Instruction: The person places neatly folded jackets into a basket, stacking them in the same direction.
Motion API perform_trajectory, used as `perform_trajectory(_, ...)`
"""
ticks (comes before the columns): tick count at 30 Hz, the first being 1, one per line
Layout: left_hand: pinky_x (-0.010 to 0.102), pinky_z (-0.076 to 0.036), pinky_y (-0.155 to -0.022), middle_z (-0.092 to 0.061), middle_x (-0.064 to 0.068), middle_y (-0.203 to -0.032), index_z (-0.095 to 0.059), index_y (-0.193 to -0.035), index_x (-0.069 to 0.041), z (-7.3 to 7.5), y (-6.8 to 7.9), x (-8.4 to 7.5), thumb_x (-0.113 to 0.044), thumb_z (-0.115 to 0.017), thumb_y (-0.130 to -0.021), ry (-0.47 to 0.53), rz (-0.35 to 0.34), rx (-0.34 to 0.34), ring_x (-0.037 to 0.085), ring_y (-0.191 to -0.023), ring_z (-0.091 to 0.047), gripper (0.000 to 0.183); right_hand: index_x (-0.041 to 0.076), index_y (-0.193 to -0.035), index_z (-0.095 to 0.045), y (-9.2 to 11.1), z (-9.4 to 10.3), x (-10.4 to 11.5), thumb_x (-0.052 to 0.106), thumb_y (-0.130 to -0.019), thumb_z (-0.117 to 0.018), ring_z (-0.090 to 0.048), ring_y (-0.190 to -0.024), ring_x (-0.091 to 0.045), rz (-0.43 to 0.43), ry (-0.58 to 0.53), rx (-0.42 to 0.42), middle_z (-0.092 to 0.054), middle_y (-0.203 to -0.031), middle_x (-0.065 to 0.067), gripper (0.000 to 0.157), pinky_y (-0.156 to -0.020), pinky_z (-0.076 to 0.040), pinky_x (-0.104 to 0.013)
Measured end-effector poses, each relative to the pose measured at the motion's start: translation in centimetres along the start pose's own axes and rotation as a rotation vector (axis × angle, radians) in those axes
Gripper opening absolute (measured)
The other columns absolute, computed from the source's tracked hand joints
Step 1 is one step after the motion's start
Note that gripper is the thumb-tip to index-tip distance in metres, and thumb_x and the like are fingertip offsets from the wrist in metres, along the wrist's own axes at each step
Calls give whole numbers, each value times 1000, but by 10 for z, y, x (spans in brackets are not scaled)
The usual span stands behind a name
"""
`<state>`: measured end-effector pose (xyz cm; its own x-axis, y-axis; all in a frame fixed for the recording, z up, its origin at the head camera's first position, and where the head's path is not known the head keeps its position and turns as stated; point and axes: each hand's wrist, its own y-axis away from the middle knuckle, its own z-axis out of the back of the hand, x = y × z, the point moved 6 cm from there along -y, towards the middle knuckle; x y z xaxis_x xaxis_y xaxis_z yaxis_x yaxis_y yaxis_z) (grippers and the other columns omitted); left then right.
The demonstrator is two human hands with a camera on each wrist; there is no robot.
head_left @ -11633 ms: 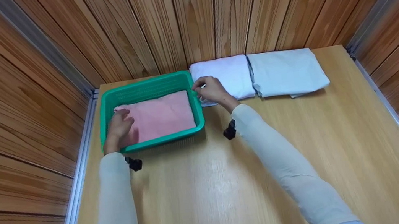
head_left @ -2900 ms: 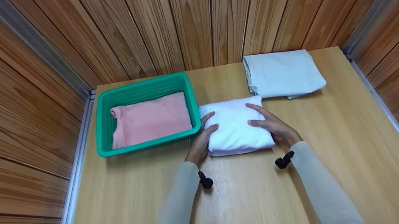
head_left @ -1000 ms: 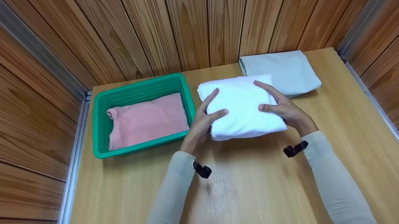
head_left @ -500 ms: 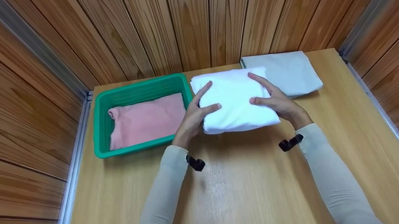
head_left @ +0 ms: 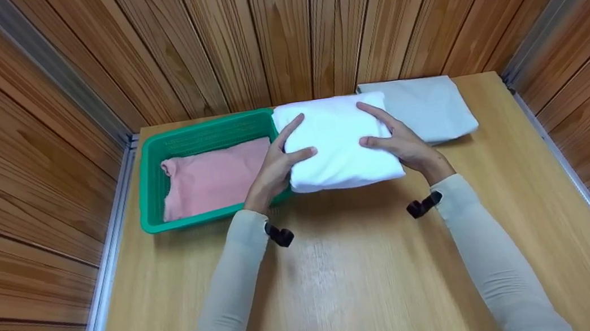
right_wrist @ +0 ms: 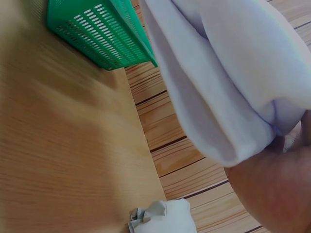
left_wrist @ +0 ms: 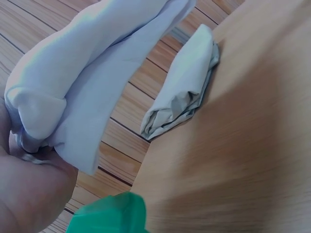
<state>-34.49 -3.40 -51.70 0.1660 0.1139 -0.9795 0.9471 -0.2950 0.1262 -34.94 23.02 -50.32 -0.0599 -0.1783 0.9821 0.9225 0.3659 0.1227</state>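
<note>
Between both hands a folded white cloth (head_left: 338, 145) is held up off the table; the two wrist views show its underside layers clear of the wood. My left hand (head_left: 275, 168) grips its left side, thumb and index finger on top, the other fingers hidden beneath. On the opposite side my right hand (head_left: 403, 142) holds it in the same way. The cloth's left edge overlaps the right rim of a green plastic basket (head_left: 210, 217) in the head view. Inside that basket lies a folded pink cloth (head_left: 217, 178).
A folded pale grey-green cloth (head_left: 430, 108) lies at the back right of the wooden table (head_left: 345, 290), partly behind the white cloth. Wood-panelled walls (head_left: 283, 30) close off the back and both sides.
Since the older frames the white cloth has left its place beside the pale cloth and been lifted off the table. Over the last second both hands have carried it left and back toward the basket.
</note>
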Motion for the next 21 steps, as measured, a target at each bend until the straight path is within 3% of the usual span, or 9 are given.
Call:
perform_trajectory(7,56,-43,-118,-17,3,-177,-51,-153,-53,12,2,-5,-22,-87,-89,-6,49,-24,32,-151,-35,80,40,-166,-35,-9,-7,9,28,-97,-80,-30,-151,-27,28,-3,8,-12,-179,-1,84,-117,-35,-42)
perform_trajectory(12,55,-57,-104,-20,2,-174,-53,-148,-59,20,5,-8,-20,-89,-88,82,103,-19,36,-142,-48,80,40,-166,-36,-15,-15,16,26,-96,-80,-36,-149,-28,41,-20,25,-17,-177,-1,83,-115,-39,-44)
perform_trajectory(21,47,-60,-100,-24,6,-171,-50,-155,-50,42,8,-18,-19,-86,-91,56,31,-18,36,-138,-52,80,41,-165,-37,-28,-32,26,31,-95,-82,-39,-148,-29,57,-2,39,-17,-177,-1,84,-109,-46,-40)
